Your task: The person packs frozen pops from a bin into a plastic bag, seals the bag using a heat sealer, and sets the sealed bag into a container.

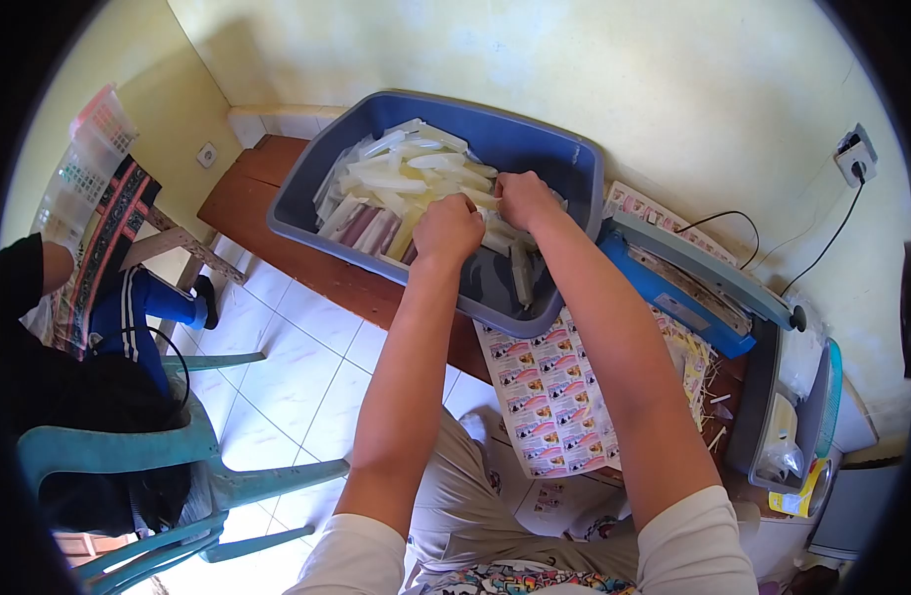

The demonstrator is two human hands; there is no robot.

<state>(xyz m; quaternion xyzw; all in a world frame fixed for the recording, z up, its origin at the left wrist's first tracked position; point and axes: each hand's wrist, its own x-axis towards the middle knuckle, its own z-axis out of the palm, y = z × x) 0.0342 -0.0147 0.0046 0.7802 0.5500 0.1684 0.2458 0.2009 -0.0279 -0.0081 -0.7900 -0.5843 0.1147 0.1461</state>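
A dark blue-grey plastic tub (321, 233) stands on a reddish-brown bench against the wall. Heaped inside are many long, narrow clear plastic packets (386, 178) with pale yellow or whitish contents, and a few purple-brown packets (361, 230) lie at the near side. My left hand (447, 230) is closed over the middle of the heap. My right hand (525, 201), also closed, is just to its right and slightly farther away. The backs of my hands hide the fingertips and whatever is between them. One packet (521, 273) lies apart near the tub's right end.
Right of the tub is a blue hand-lever bag sealer (678, 293). Printed label sheets (554, 397) hang over the bench's front edge. A grey bin (773, 436) with plastic bags stands farther right. On the left, a person in dark clothes (88, 397) sits by a green plastic chair (118, 446).
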